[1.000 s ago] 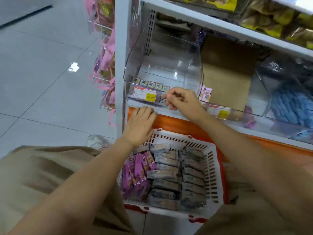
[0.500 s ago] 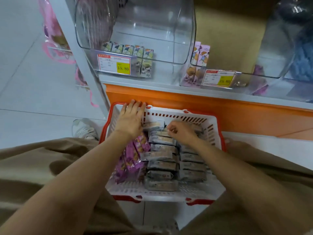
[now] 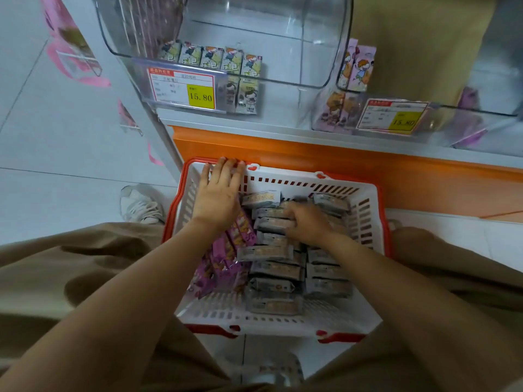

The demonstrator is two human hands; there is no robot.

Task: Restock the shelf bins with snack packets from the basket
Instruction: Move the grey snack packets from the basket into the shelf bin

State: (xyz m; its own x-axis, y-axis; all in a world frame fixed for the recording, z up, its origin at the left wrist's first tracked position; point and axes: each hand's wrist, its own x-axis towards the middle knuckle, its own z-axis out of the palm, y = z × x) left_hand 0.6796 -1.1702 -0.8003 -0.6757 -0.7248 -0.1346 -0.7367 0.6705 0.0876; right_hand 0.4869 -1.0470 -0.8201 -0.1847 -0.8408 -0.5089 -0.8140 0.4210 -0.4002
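Shop aisle, pale tiled floor (image 3: 56, 165).
Nearest: tan trousers (image 3: 70, 264), one knee on either side of a basket (image 3: 365, 222), white with a red rim, set on the floor at the foot of the shelf (image 3: 226, 121).
In the basket: grey packets (image 3: 271, 271), lying flat in two columns running near to far, long axis left to right. Purple packets (image 3: 223, 258) along the left wall, tilted, long axis roughly near to far.
Left hand (image 3: 219, 190): flat, palm down, fingers straight and close together, fingertips on the far rim of the basket, holding nothing.
Right hand (image 3: 307, 222): palm down, fingers bent onto a grey packet in the far rows. Blurred; grip or mere touch not to be told.
Left of the basket: a pale shoe (image 3: 141, 205).
Above the orange base (image 3: 311, 154): left bin (image 3: 283, 52), clear, with a front row of small upright packs (image 3: 212, 56) behind a price tag (image 3: 181, 87) marked 15.80.
Right bin (image 3: 467, 117), clear, with pale purple packs (image 3: 358, 66) standing at its left end and a second price tag (image 3: 392, 117).
Far left: pink goods (image 3: 65, 38), hanging, blurred.
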